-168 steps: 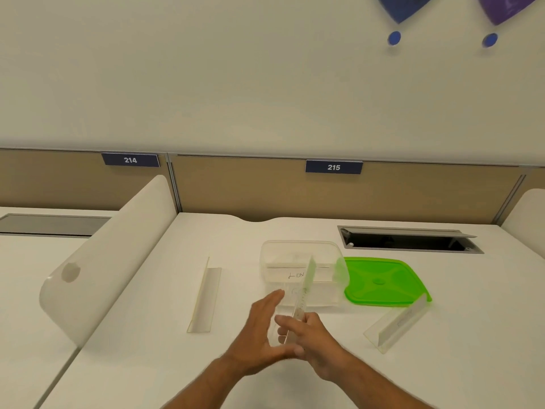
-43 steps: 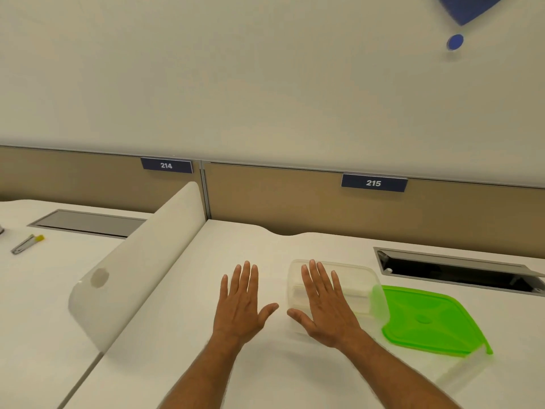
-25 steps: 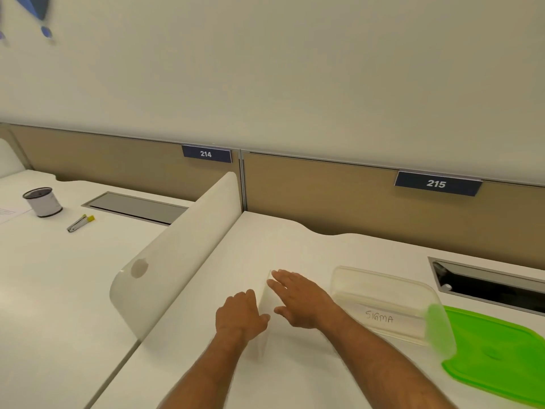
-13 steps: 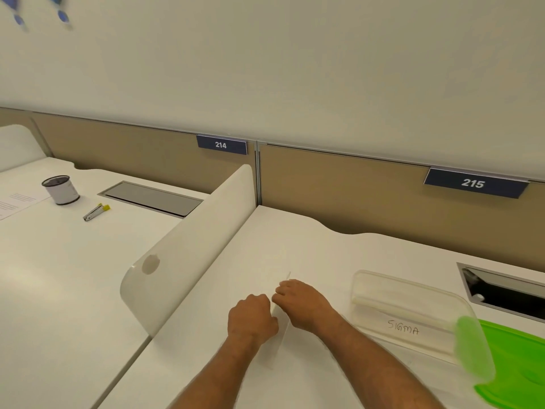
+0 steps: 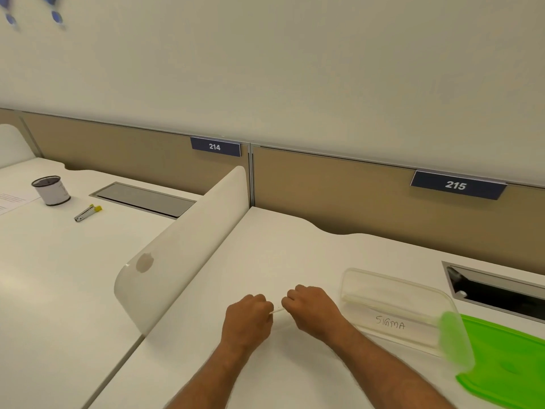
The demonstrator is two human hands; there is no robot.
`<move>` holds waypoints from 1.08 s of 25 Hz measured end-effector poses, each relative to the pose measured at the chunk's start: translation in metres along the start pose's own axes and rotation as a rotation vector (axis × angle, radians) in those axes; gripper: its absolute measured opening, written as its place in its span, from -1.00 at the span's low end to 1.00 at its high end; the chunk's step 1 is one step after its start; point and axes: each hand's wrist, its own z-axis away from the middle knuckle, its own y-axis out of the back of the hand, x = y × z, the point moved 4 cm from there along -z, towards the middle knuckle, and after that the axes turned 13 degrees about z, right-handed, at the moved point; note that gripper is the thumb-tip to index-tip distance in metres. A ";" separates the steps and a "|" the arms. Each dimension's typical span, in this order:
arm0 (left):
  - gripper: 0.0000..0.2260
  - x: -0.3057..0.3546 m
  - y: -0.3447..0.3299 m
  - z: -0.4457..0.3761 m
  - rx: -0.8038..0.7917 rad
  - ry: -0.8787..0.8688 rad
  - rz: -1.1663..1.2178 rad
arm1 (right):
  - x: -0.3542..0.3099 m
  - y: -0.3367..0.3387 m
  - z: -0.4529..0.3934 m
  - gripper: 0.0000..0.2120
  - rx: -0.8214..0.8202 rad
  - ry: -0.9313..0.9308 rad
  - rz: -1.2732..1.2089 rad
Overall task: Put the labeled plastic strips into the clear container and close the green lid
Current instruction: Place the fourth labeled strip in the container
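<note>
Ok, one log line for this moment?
left hand: grips strip | right hand: grips strip | container: open, holds SIGMA strip | green lid: off

Two hands (image 5: 249, 318); one clear container (image 5: 395, 308); one green lid (image 5: 507, 364); plastic strips (image 5: 392, 323), apparently two; one cup (image 5: 51, 190).

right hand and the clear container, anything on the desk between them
Nothing: in the head view, bare white desk separates the right hand from the clear container.

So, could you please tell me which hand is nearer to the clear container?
Right. The right hand is just left of the container; the left hand sits farther left.
</note>
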 end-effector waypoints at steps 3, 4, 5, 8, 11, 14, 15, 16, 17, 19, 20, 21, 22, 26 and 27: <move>-0.80 0.005 0.016 0.003 0.219 -0.229 -0.001 | 0.004 0.007 0.008 -0.71 0.169 -0.046 -0.035; -0.81 0.006 0.019 0.004 0.286 -0.298 -0.009 | 0.007 0.010 0.011 -0.72 0.223 -0.075 -0.087; -0.83 0.007 0.023 0.005 0.345 -0.359 -0.017 | 0.012 0.015 0.013 -0.75 0.267 -0.106 -0.153; -0.88 0.011 0.034 0.009 0.478 -0.492 -0.016 | 0.035 0.020 0.016 -0.70 0.208 -0.194 -0.400; -0.92 0.017 0.042 0.011 0.533 -0.573 -0.010 | 0.060 0.017 0.017 -0.29 -0.051 -0.261 -0.616; -0.95 0.024 0.042 0.012 0.557 -0.631 -0.001 | 0.076 0.019 0.023 -0.25 -0.179 -0.289 -0.744; -0.95 0.026 0.041 0.012 0.556 -0.646 0.006 | 0.079 0.019 0.026 -0.29 -0.189 -0.291 -0.766; -0.94 0.027 0.040 0.012 0.555 -0.656 0.013 | 0.081 0.021 0.029 -0.31 -0.192 -0.288 -0.766; -0.93 0.029 0.039 0.011 0.555 -0.662 0.023 | 0.082 0.023 0.032 -0.32 -0.183 -0.278 -0.746; -0.92 0.031 0.039 0.010 0.560 -0.668 0.047 | 0.081 0.027 0.038 -0.35 -0.140 -0.246 -0.687; -0.92 0.032 0.039 0.009 0.558 -0.668 0.058 | 0.081 0.030 0.041 -0.37 -0.115 -0.232 -0.659; -0.93 0.033 0.039 0.008 0.546 -0.666 0.070 | 0.081 0.032 0.044 -0.39 -0.088 -0.218 -0.633; -0.92 0.034 0.039 0.007 0.527 -0.662 0.083 | 0.082 0.035 0.048 -0.40 -0.064 -0.208 -0.607; -0.56 0.039 0.040 -0.002 0.399 -0.547 0.165 | 0.088 0.043 0.061 -0.38 -0.020 -0.205 -0.453; -0.48 0.042 0.041 -0.005 0.365 -0.512 0.186 | 0.090 0.044 0.065 -0.38 -0.021 -0.211 -0.426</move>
